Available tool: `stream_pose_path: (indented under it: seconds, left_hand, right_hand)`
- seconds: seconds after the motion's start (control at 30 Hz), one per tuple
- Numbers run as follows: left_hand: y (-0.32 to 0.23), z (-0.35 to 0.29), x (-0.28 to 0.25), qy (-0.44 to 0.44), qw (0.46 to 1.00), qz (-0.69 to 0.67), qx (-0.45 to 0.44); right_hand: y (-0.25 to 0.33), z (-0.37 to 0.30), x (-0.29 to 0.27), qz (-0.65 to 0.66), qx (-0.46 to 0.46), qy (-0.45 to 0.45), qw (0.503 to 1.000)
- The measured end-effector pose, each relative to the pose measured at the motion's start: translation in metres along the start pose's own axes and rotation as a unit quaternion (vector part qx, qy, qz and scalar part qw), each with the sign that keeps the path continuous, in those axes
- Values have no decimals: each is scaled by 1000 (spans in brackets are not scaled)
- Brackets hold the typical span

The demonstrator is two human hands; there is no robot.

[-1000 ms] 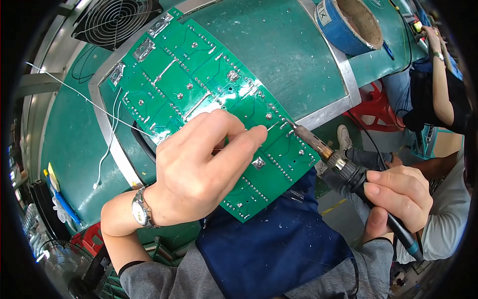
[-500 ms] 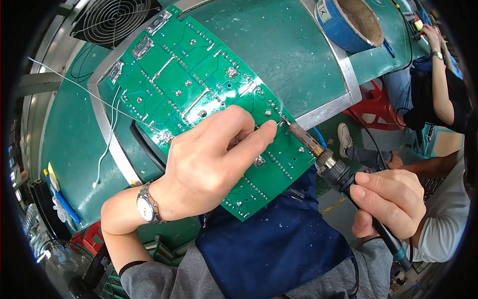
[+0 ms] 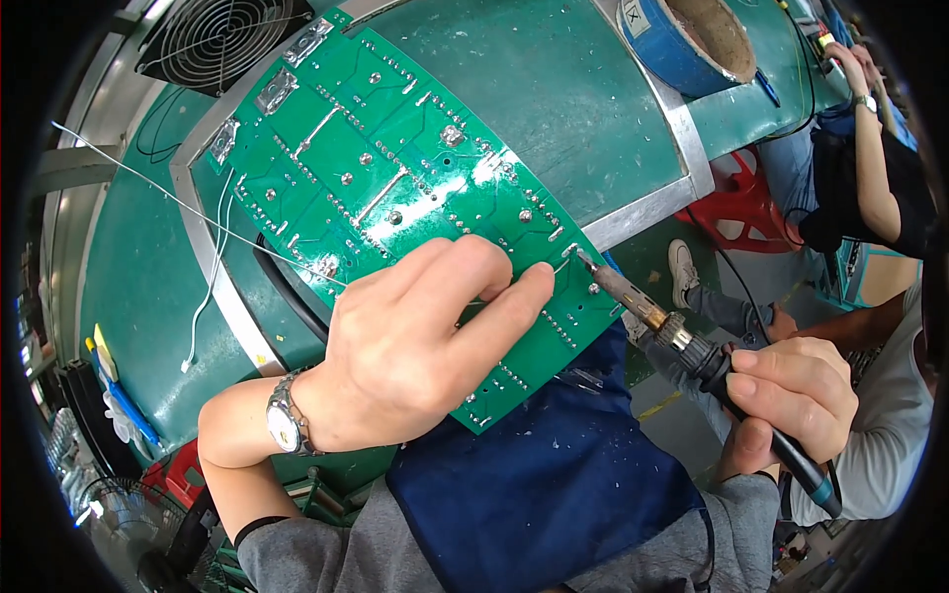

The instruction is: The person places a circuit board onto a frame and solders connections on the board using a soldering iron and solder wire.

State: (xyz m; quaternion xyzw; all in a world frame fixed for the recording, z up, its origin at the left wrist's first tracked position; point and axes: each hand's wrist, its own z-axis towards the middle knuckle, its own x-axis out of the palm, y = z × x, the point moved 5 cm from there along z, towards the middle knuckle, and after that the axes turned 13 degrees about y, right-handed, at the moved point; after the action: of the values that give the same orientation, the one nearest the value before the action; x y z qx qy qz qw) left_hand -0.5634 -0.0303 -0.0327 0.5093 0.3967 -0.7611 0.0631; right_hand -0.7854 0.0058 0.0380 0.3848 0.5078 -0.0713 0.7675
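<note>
A large green circuit board (image 3: 297,212), solder side up, slants across the bench and over my lap. My left hand (image 3: 400,341) is closed over its lower part, pinching a thin solder wire (image 3: 316,272) between thumb and forefinger. The wire trails in from the upper left, and its end shows just past the fingertips. In my right hand (image 3: 796,395) is a soldering iron (image 3: 682,341), held like a pen. Its tip meets the board's right edge beside the wire end; whether tip and wire touch is too small to tell. My left hand hides part of the board.
A blue round container (image 3: 682,49) stands at the far right of the green bench (image 3: 554,89). A black fan (image 3: 227,40) sits at the far left. Metal strips (image 3: 672,119) frame the bench surface. Two other people are at the right, near a red stool (image 3: 741,208).
The iron's tip and the solder end have shifted slightly down and right to another spot along the board's edge. Both hands moved with them, and the board slid slightly left in view.
</note>
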Motion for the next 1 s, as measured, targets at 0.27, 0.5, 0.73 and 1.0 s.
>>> stream_pose_path:
  seconds: [0.27,0.5,0.73,1.0]
  left_hand:
    - [1,5,8,-17,999,6,34]
    - [-5,8,13,-4,999,17,35]
    - [-21,-8,13,63,990,-128,21]
    - [-22,-5,7,-29,995,-72,-57]
  right_hand:
    - [1,3,4,-9,-29,-12,999]
    - [4,1,8,-20,-49,-11,999]
    - [-1,-10,-2,3,-56,15,998]
    - [-1,-29,-1,1,-21,-7,1000]
